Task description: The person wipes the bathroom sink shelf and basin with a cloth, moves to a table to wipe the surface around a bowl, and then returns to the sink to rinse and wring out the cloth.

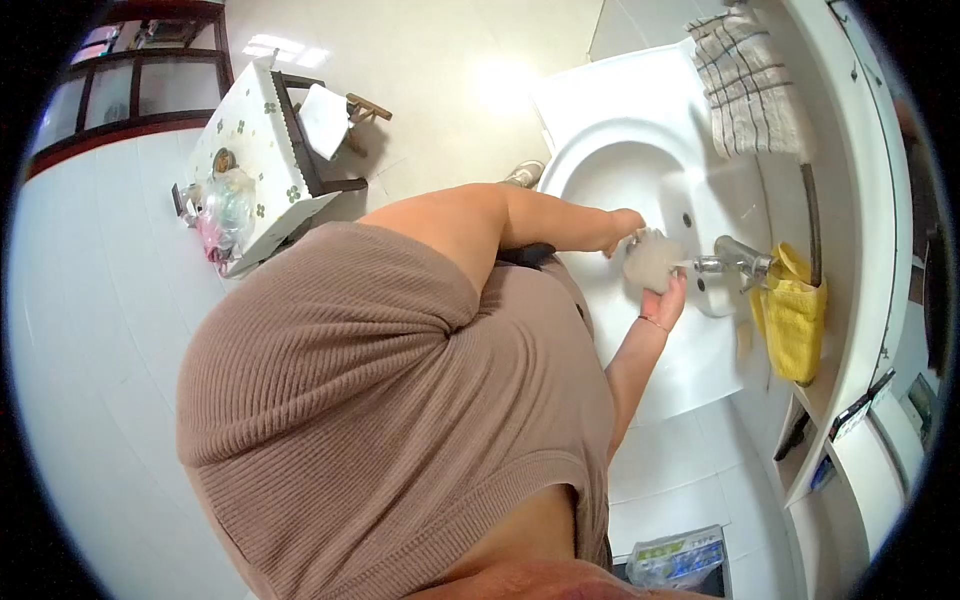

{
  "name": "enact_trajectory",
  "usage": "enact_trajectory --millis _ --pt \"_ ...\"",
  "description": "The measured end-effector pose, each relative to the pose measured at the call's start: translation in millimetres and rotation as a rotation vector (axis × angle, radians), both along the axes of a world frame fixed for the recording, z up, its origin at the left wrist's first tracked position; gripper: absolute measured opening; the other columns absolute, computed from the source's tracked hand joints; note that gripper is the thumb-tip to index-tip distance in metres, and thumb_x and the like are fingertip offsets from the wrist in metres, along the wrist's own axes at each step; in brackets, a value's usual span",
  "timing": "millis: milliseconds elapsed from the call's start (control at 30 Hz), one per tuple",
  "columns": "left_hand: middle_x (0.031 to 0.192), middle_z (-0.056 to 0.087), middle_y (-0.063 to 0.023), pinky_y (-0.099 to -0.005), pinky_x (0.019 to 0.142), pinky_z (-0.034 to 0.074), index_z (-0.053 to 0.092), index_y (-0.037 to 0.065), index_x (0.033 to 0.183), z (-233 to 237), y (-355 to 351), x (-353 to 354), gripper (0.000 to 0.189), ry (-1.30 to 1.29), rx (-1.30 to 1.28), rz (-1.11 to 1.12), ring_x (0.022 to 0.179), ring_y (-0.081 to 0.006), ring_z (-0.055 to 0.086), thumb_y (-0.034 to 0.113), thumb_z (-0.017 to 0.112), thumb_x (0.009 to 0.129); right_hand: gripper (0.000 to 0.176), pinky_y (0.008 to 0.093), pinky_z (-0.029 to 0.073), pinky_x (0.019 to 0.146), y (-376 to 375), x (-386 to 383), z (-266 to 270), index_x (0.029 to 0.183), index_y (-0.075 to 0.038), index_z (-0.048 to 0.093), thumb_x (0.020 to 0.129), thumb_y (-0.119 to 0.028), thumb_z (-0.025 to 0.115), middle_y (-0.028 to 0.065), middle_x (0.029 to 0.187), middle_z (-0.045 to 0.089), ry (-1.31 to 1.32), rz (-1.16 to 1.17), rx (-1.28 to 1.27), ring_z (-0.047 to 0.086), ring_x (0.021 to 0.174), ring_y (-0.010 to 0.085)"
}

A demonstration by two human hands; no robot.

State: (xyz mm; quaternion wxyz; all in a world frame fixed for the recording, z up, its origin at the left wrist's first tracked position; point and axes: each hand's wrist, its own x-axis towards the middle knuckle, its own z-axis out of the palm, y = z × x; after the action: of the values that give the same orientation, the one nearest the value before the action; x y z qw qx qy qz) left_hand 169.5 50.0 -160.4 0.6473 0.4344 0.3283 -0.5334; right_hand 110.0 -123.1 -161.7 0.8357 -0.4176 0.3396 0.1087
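A whitish, translucent, rounded thing, whose kind I cannot make out, is between my two hands above the white washbasin. My left hand has its fingers bent at the upper left side of it. From below, my right hand supports it, with the fingers curled up along its side and a thin band at the wrist. The metal tap points at it from the right, its spout close to the right fingertips. Part of the basin lies behind the thing and my forearms.
A yellow cloth hangs beside the tap, and a checked towel hangs higher up. Behind me stand a table with a patterned cloth, holding plastic bags, and a stool. A printed plastic package lies below the basin.
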Motion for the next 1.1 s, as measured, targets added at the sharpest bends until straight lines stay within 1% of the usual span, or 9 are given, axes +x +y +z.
enact_trajectory --millis 100,233,300,367,533,633,767,1033,1100 --pt "0.131 0.039 -0.0159 -0.0621 0.089 0.036 0.047 0.010 0.124 36.6 -1.5 -14.9 0.045 0.112 -0.032 0.047 0.121 -0.0329 0.038 0.035 0.048 0.086 0.053 0.0492 0.046 0.091 33.7 -5.1 15.7 0.126 0.005 0.038 0.073 0.011 0.037 0.0197 0.122 0.048 -0.071 -0.013 -0.109 0.050 0.112 0.0339" --pt "0.086 0.062 -0.0132 -0.0529 0.061 0.050 0.059 0.006 0.098 -54.5 -19.4 -15.5 0.028 0.067 -0.536 0.211 0.076 -0.0313 0.061 0.026 0.041 0.090 0.028 0.0370 0.048 0.080 53.2 -22.5 18.7 0.106 0.011 0.053 0.084 -0.007 0.047 0.0188 0.100 0.059 0.049 0.024 -0.379 0.058 0.091 0.0280" --pt "0.090 0.062 -0.0132 -0.0449 0.062 0.051 0.059 0.003 0.099 -36.6 -16.3 -12.4 0.027 0.013 -0.590 0.137 0.077 -0.0293 0.061 0.020 0.039 0.091 0.030 0.0354 0.048 0.076 61.5 -14.6 36.5 0.102 0.010 0.055 0.085 -0.013 0.049 0.0177 0.096 0.060 0.056 0.076 -0.502 0.058 0.087 0.0267" --pt "0.095 0.062 -0.0134 -0.0390 0.058 0.051 0.057 -0.003 0.102 -17.5 -29.6 -16.9 0.025 -0.390 0.090 0.012 0.076 -0.0239 0.061 0.015 0.044 0.089 0.033 0.0342 0.048 0.072 68.4 -10.3 40.0 0.096 0.009 0.059 0.086 -0.022 0.050 0.0163 0.091 0.062 0.016 0.113 -0.718 0.059 0.082 0.0248" --pt "0.105 0.062 -0.0130 -0.0372 0.072 0.051 0.057 -0.003 0.111 -43.8 -40.3 -35.8 0.029 -0.349 -0.118 0.140 0.087 -0.0230 0.062 0.017 0.047 0.091 0.026 0.0414 0.045 0.068 13.1 7.8 -28.7 0.074 0.006 0.060 0.078 -0.019 0.053 0.0219 0.084 0.062 0.046 0.080 -1.140 0.056 0.068 0.0327" --pt "0.106 0.061 -0.0132 -0.0347 0.082 0.051 0.055 -0.001 0.113 19.0 -27.1 -28.7 0.028 -0.296 -0.208 0.145 0.092 -0.0210 0.062 0.014 0.043 0.092 0.019 0.0391 0.044 0.067 7.3 10.3 -24.9 0.062 0.003 0.055 0.070 -0.013 0.061 0.0165 0.075 0.057 -0.189 0.057 -1.210 0.054 0.069 0.0313" --pt "0.103 0.061 -0.0145 -0.0374 0.077 0.054 0.057 0.001 0.107 41.1 -8.8 1.0 0.026 0.069 -0.314 0.137 0.086 -0.0223 0.063 0.015 0.039 0.093 0.020 0.0357 0.043 0.065 66.2 -6.1 29.3 0.056 0.002 0.048 0.066 -0.009 0.062 0.0136 0.069 0.052 -0.403 0.185 -1.230 0.052 0.072 0.0268" --pt "0.091 0.062 -0.0122 -0.0380 0.061 0.053 0.058 0.002 0.101 14.6 -30.5 -22.8 0.024 -0.184 -0.118 0.288 0.073 -0.0238 0.061 0.019 0.047 0.091 0.022 0.0380 0.040 0.058 24.8 7.1 -15.4 0.055 0.000 0.047 0.071 -0.010 0.058 0.0147 0.063 0.049 0.057 0.021 -1.088 0.049 0.059 0.0257" --pt "0.092 0.062 -0.0126 -0.0382 0.061 0.053 0.058 0.001 0.101 18.0 -29.1 -19.0 0.026 -0.227 -0.145 0.300 0.076 -0.0243 0.061 0.021 0.045 0.092 0.025 0.0359 0.038 0.054 32.8 1.7 -8.6 0.055 0.000 0.044 0.072 -0.011 0.059 0.0109 0.059 0.047 -0.150 -0.019 -1.198 0.045 0.056 0.0217"
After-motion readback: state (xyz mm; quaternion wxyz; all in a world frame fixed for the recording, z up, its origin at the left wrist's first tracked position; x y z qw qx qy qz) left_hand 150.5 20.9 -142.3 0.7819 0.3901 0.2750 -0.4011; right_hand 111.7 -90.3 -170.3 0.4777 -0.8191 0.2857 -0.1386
